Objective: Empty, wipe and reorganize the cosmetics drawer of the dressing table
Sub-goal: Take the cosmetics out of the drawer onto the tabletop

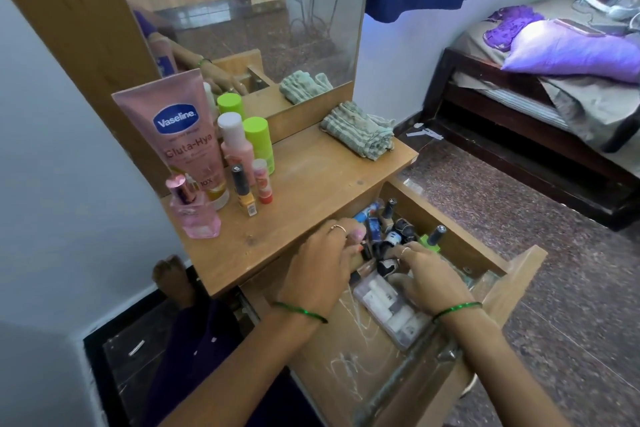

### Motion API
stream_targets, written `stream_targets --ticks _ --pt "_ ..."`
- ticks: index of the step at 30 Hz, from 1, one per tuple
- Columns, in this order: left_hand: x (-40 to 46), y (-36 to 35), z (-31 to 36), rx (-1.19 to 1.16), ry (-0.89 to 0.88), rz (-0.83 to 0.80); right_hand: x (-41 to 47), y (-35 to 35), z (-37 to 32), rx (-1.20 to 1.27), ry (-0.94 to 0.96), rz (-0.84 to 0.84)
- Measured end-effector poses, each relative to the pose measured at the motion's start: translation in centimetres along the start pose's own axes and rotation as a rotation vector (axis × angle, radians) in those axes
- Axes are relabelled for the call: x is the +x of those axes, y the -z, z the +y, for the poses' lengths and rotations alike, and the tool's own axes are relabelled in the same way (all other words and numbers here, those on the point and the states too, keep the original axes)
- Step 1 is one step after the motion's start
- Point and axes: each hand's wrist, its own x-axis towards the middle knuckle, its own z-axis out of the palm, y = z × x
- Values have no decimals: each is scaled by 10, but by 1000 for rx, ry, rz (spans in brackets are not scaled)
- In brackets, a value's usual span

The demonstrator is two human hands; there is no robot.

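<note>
Head view. The drawer (512, 274) stood pulled open at lower right of the frame, its far end crowded with small bottles (391, 225) and a clear pouch (391, 308) lying at centre. The left hand (322, 263) reached over the drawer's left edge, fingers curled on a small pink item (356, 235). The right hand (429, 277) rested on the pouch, fingers bent; whether it gripped anything could not be told. On the tabletop (311, 184), centre left, stood a pink Vaseline tube (180, 135), a perfume bottle (194, 211) and a folded cloth (358, 130).
</note>
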Motion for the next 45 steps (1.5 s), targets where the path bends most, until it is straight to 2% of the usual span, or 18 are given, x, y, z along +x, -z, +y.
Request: stream_targets --ticks 5,8,11,13,17,21,29,39,45 --pt "-35 62 9 -178 249 240 -8 7 -6 64 22 117" --pt "-42 84 -3 -125 302 423 -12 18 -14 200 60 264" --pt "-43 88 -15 -51 341 497 -12 34 -38 456 137 393" --pt "-42 85 -18 5 377 525 -9 46 -61 577 168 417" --pt "-40 76 -20 137 424 539 8 61 -104 720 261 360" --pt "-34 71 -25 100 394 564 34 62 -132 768 322 282" --pt "-32 60 -31 30 409 598 71 46 -151 667 303 316" --pt "-34 55 -32 -77 358 732 76 34 -158 703 251 318" --pt "-34 54 -32 -76 338 758 66 35 -151 707 226 302"
